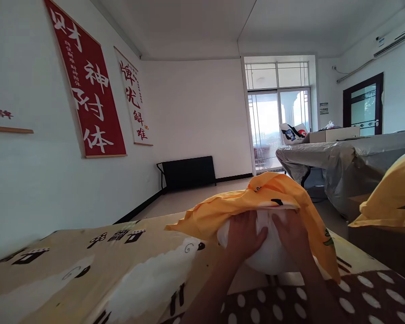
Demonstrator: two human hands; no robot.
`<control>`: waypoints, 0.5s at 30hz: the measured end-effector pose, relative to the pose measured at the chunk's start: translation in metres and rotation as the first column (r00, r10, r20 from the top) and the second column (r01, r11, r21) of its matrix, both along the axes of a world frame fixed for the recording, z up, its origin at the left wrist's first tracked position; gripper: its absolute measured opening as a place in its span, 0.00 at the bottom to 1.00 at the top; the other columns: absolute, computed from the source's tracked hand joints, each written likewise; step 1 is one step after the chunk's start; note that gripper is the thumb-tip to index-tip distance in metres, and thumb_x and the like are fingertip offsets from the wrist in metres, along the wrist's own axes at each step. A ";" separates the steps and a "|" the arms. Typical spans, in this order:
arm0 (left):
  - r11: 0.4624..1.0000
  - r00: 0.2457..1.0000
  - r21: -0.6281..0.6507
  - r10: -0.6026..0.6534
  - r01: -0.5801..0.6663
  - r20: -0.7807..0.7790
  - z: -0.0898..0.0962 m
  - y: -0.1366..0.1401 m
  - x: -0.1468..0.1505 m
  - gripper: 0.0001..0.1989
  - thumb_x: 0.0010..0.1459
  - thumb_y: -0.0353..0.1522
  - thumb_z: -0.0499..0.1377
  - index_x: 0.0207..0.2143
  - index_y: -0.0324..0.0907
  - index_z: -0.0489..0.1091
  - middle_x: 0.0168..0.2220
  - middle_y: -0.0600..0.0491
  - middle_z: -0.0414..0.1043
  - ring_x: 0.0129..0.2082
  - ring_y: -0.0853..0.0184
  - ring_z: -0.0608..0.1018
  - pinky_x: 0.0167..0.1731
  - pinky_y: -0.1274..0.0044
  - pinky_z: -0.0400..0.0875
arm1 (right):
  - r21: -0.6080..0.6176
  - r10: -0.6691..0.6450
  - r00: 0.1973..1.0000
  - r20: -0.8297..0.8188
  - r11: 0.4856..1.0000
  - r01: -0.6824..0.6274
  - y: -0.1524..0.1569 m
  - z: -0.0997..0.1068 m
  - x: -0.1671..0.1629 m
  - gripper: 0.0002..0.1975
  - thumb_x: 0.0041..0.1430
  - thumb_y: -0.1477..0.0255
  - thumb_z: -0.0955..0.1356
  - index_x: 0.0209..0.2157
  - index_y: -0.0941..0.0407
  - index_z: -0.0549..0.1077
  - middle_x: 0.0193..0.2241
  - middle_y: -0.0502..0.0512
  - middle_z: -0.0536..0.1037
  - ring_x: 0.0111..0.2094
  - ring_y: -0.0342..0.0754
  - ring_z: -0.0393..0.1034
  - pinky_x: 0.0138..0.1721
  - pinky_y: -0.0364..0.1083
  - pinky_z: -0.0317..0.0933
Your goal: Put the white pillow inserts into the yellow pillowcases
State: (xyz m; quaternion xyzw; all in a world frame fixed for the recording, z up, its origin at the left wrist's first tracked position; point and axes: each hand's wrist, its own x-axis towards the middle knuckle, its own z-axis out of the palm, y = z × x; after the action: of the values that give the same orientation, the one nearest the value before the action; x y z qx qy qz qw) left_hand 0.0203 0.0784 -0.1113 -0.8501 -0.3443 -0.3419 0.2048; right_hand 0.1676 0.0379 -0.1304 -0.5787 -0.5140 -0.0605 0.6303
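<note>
A white pillow [272,258] is partly inside a yellow pillowcase [222,209], over a bed with a sheep-print cover [148,279]. My left hand [246,236] grips the pillow's left side, its fingertips hidden under the edge of the case. On the pillow's right side, my right hand [290,231] holds on with the thumb pointing inward, the other fingers mostly covered by the yellow cloth. The case drapes over the pillow's far end and hangs down beside my right forearm.
Another yellow fabric piece [391,198] lies at the right on a brown box-like surface. Behind it stands a plastic-covered table [351,157] bearing boxes and a bag. A black folded table [189,173] leans by the far wall.
</note>
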 end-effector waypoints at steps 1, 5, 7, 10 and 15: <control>1.000 1.000 -0.011 0.020 -0.020 0.014 0.002 0.005 0.001 0.28 0.54 0.42 0.55 0.54 0.39 0.60 0.53 0.43 0.67 0.52 0.52 0.68 0.51 0.59 0.61 | -0.008 0.002 1.000 -0.003 1.000 -0.002 0.000 0.000 0.002 0.20 0.57 0.60 0.60 0.47 0.56 0.67 0.45 0.61 0.72 0.47 0.56 0.65 0.46 0.53 0.59; 0.997 0.999 -0.078 0.018 -0.021 -0.037 0.006 0.016 -0.007 0.26 0.61 0.45 0.46 0.55 0.40 0.61 0.50 0.45 0.70 0.49 0.55 0.72 0.48 0.63 0.67 | -0.060 -0.043 0.996 -0.075 0.997 0.039 0.000 0.001 0.015 0.25 0.55 0.58 0.61 0.50 0.57 0.65 0.46 0.62 0.71 0.48 0.58 0.65 0.46 0.54 0.59; 0.997 0.996 -0.076 0.014 -0.021 -0.093 -0.002 0.018 -0.019 0.26 0.62 0.46 0.43 0.54 0.41 0.62 0.49 0.46 0.71 0.48 0.57 0.74 0.47 0.66 0.69 | -0.041 -0.044 0.991 -0.125 0.998 0.040 0.002 0.002 0.022 0.27 0.55 0.56 0.62 0.51 0.57 0.65 0.47 0.62 0.71 0.48 0.58 0.65 0.47 0.55 0.59; 0.997 0.989 0.015 0.073 -0.072 -0.132 -0.029 0.018 -0.043 0.21 0.63 0.42 0.44 0.51 0.42 0.65 0.47 0.46 0.73 0.46 0.59 0.75 0.46 0.68 0.70 | 0.023 0.007 0.987 -0.160 1.000 -0.003 0.004 0.002 0.025 0.29 0.53 0.54 0.63 0.51 0.58 0.66 0.46 0.63 0.71 0.49 0.58 0.64 0.48 0.55 0.58; 0.976 0.972 0.094 0.209 -0.199 -0.109 -0.072 0.021 -0.082 0.15 0.62 0.35 0.46 0.37 0.41 0.71 0.33 0.45 0.76 0.35 0.59 0.78 0.38 0.69 0.74 | 0.099 0.064 0.997 -0.042 0.993 -0.060 0.011 -0.003 0.010 0.29 0.53 0.54 0.64 0.51 0.60 0.65 0.47 0.66 0.70 0.50 0.60 0.62 0.49 0.57 0.58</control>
State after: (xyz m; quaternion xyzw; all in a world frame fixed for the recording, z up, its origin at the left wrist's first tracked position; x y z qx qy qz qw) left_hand -0.0619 0.0997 -0.1833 -0.8198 -0.4027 -0.2820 0.2936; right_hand 0.1775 0.0487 -0.1331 -0.5322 -0.5137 -0.0528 0.6709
